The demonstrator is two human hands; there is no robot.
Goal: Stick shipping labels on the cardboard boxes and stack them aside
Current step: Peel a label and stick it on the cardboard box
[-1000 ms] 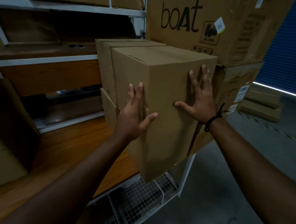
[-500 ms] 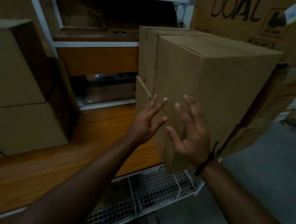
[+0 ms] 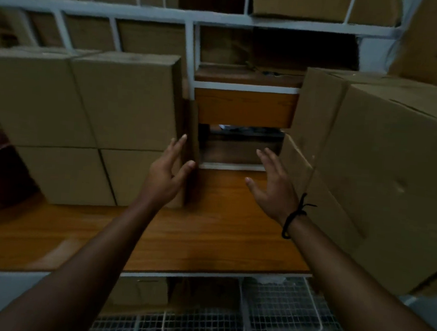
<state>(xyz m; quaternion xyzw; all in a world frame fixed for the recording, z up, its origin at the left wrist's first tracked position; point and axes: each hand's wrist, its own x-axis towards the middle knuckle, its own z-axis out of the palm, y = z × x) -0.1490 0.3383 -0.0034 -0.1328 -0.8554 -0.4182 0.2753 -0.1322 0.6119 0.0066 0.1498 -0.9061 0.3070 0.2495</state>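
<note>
Between my left grip (image 3: 169, 173) and right grip (image 3: 272, 187) runs the wooden surface (image 3: 207, 242), and both are spread wide with straight fingers, holding nothing. Just left of my left grip, close to its fingers, stand stacked boxes (image 3: 123, 102), while another box (image 3: 380, 163) sits just right of my right grip. I judge I'm reaching for the next box to label; it wants both grips closed on its sides.

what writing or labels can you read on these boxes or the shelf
None can be read in full.
Big box at top right: dark printed strokes, cut off by the picture's edge, unreadable.
Stacked boxes on the left, near box on the right: no label or print shows.
</note>
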